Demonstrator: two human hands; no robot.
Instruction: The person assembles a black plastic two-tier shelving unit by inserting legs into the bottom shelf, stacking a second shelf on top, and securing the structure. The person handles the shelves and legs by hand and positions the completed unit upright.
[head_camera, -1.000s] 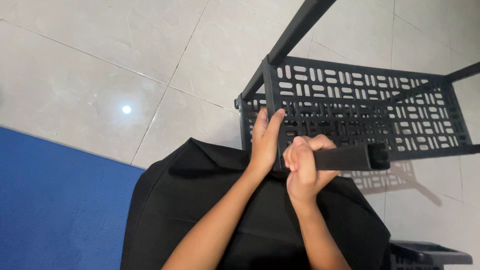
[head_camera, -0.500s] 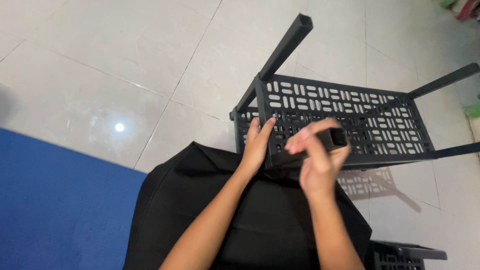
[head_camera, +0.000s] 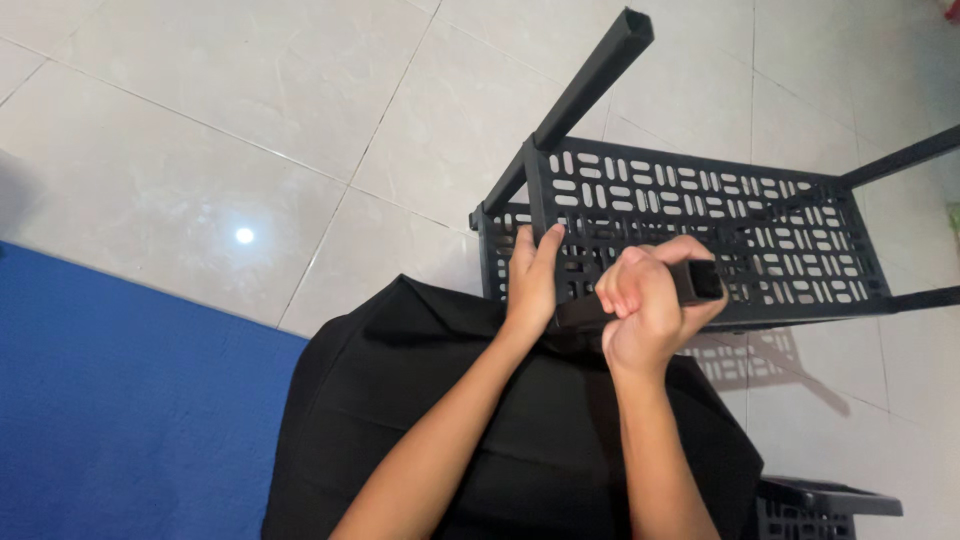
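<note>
A black perforated plastic shelf tray (head_camera: 700, 210) stands on its side on the tiled floor, with square black poles sticking out of its corners. My left hand (head_camera: 532, 280) lies flat against the tray's near corner, fingers pointing up. My right hand (head_camera: 648, 305) is wrapped around a black square pole (head_camera: 700, 283) that lies across the tray's near edge. One long pole (head_camera: 590, 85) rises from the left corner toward the top of the view.
Black cloth (head_camera: 420, 420) covers my lap below the hands. A blue mat (head_camera: 120, 400) lies on the left. Another black perforated tray part (head_camera: 820, 505) shows at the bottom right. Pale glossy floor tiles (head_camera: 220, 110) surround everything.
My right hand has tilted and drawn the gripped pole closer to the tray corner. The view has shifted, showing more of the long upright pole. My left hand stays on the tray.
</note>
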